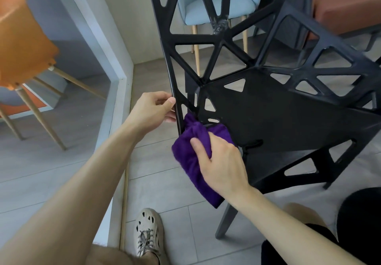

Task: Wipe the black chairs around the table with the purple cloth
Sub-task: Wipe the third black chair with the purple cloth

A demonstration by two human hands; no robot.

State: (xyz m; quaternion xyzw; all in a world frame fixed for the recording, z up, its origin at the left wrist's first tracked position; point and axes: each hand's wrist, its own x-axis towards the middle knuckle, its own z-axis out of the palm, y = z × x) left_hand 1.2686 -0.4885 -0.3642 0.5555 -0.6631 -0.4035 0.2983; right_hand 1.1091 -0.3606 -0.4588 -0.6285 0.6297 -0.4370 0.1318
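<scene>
Against black chair (278,116), right hand (222,161) clutches purple cloth (185,155); left hand (152,110) pinches its edge.

Count, as I see it from above my own arms:

Two hands, both mine: left hand (152,110) and right hand (222,161).
One cloth (185,161), purple.
One black chair (278,116) counted for certain. More black lattice (296,30) stands behind it to the right, and I cannot tell whether that makes a second.
One orange chair (22,38).
One blue chair (218,9).
One brown seat (346,5), top right.
One shoe (148,231) in sight, on my foot.
One wooden stick (125,203) along the wall's foot.
One round black thing (360,219), lower right, kind unclear.
</scene>
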